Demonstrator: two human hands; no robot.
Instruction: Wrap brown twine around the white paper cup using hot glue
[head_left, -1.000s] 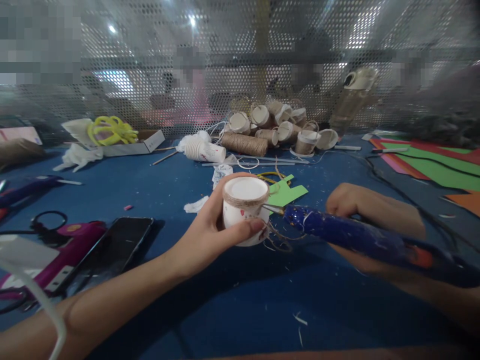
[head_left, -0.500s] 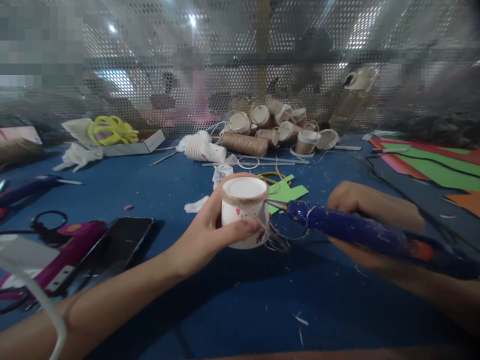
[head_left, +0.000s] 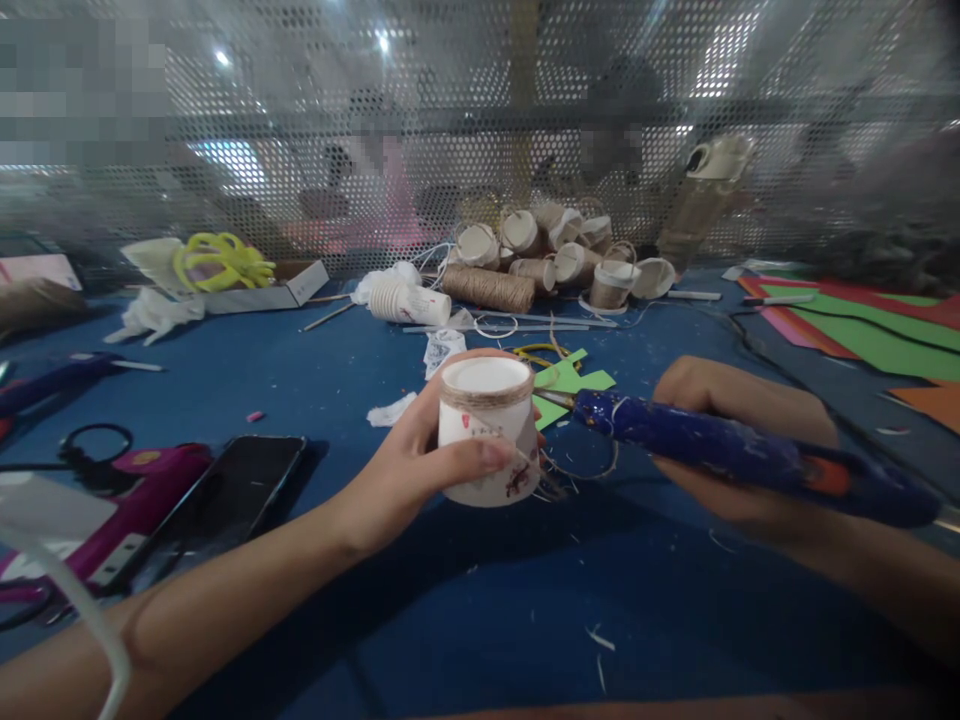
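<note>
- Left hand (head_left: 409, 465): fingers hold inverted white printed paper cup (head_left: 480, 455), brown twine band (head_left: 487, 400) near its top; cup is above blue table (head_left: 420, 620).
- Right hand (head_left: 701, 395): fingers grip blue glue gun (head_left: 697, 435); metal nozzle (head_left: 556, 397) at twine, contact unclear.

The light was dim and greyish, with small bright lamps glaring through the perforated screen (head_left: 465, 120). A soft, dark shadow lay across the blue tabletop (head_left: 420, 610) below the cup (head_left: 486, 430). Wide-angle stretching smeared the edges, and blocky patches blurred the upper left.
</note>
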